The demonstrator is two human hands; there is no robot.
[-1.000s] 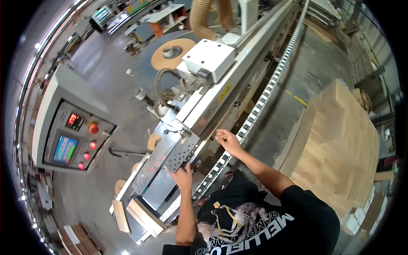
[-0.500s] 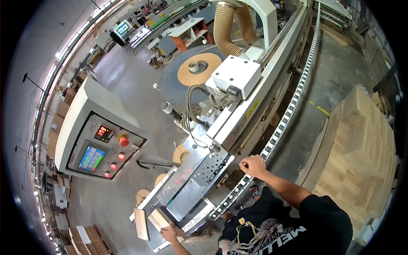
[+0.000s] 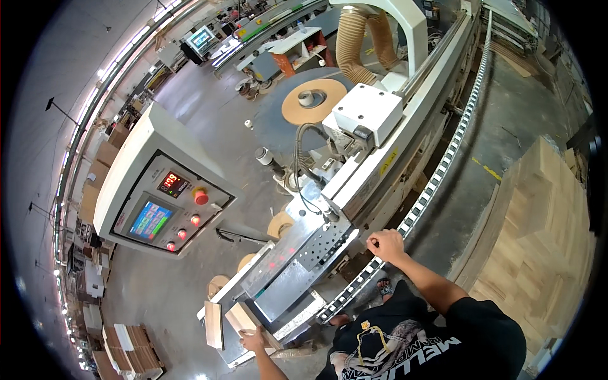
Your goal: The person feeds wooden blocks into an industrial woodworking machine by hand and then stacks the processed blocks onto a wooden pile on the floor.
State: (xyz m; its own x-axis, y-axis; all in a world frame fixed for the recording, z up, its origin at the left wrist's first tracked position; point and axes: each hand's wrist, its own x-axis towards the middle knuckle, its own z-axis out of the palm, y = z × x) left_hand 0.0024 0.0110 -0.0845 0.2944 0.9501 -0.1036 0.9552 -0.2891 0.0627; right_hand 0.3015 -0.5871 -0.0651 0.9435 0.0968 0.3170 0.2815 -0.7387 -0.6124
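Note:
At the near end of the edge-banding machine's metal table (image 3: 288, 294), my left hand (image 3: 254, 340) grips the near edge of a pale wooden board (image 3: 244, 318). A second narrow wooden board (image 3: 214, 326) lies just left of it, untouched. My right hand (image 3: 387, 246) is curled in a loose fist above the roller rail (image 3: 415, 212), near the machine's front edge. Nothing shows between its fingers, and a small dark hollow is visible inside the curl.
A control panel (image 3: 168, 196) with a lit screen and red buttons stands on the left. The white machine head (image 3: 367, 113), a brown edging roll (image 3: 297, 104) and ribbed hoses (image 3: 351, 47) are farther off. Stacked wooden panels (image 3: 538, 234) stand at right, cardboard (image 3: 133, 351) at lower left.
The whole view has shifted slightly, so the machine and panel appear farther right. Both hands keep nearly the same pose, the left one still on the board.

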